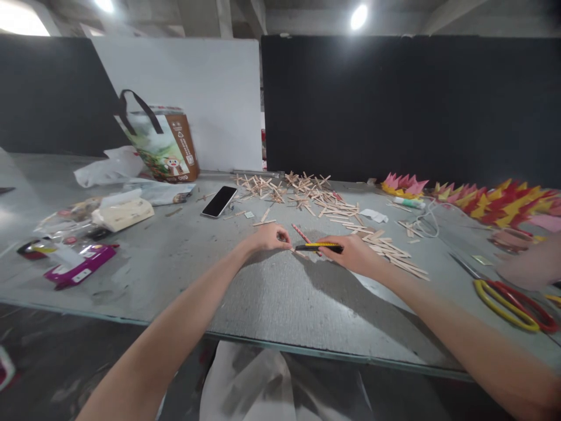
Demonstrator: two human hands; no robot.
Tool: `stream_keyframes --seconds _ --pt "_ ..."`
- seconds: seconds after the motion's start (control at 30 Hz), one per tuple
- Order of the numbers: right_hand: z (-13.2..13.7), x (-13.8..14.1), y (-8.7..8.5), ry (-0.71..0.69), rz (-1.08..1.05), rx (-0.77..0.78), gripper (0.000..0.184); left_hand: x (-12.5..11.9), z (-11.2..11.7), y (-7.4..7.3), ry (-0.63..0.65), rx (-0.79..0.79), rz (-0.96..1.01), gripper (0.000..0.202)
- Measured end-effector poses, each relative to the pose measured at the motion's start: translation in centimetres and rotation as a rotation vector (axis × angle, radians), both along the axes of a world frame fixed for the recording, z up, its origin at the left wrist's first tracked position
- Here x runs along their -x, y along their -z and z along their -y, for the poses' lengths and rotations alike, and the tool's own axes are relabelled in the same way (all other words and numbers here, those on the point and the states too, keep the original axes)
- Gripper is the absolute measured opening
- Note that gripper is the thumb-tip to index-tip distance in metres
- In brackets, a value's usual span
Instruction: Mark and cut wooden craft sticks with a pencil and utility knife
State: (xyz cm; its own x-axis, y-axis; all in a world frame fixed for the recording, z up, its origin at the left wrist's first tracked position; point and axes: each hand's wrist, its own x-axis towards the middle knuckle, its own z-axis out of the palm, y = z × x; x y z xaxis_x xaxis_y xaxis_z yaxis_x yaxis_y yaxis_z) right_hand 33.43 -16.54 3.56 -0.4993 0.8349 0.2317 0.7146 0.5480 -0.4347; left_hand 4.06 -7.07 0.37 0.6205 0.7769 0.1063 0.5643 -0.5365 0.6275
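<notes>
My right hand is closed around a yellow and black utility knife, its tip pointing left. The knife's tip is close to a small wooden stick on the table. My left hand pinches the near end of that stick, thumb and finger together. Behind the knife lies a red patterned pencil, partly covered by the knife. Several loose wooden sticks are spread just right of and beyond my right hand.
A phone lies left of the stick heap. Farther left are a shopping bag and a purple packet. To the right are scissors, a glue stick, folded paper pieces and another person's arm.
</notes>
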Motion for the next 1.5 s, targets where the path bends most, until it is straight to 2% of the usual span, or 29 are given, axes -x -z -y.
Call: stream_keyframes --seconds 0.23,0.43,0.57,0.7,1.0,1.23,1.5 --pt "0.0 -0.1 0.0 0.008 0.014 0.009 0.038 0.0 0.1 -0.1 -0.002 0.012 0.003 0.028" --pt "0.1 0.0 -0.1 -0.024 0.022 -0.015 0.038 -0.1 0.1 -0.1 -0.008 0.023 -0.003 0.023" --pt "-0.1 0.1 -0.5 -0.032 0.091 0.025 0.043 -0.2 0.2 -0.2 -0.001 0.025 0.015 0.02" --pt "-0.8 0.5 -1.6 -0.059 0.139 0.069 0.042 -0.2 0.4 -0.3 -0.001 0.028 0.017 0.018" --pt "-2.6 2.3 -6.0 -0.259 0.278 0.151 0.041 -0.1 0.3 0.0 0.002 0.01 -0.01 0.018" --pt "-3.2 2.4 -6.3 -0.277 0.352 0.179 0.043 0.0 -0.3 0.6 -0.008 -0.002 -0.023 0.019" --pt "-2.5 3.0 -6.7 -0.253 0.359 0.112 0.04 -0.1 0.1 0.2 0.007 0.01 0.014 0.018"
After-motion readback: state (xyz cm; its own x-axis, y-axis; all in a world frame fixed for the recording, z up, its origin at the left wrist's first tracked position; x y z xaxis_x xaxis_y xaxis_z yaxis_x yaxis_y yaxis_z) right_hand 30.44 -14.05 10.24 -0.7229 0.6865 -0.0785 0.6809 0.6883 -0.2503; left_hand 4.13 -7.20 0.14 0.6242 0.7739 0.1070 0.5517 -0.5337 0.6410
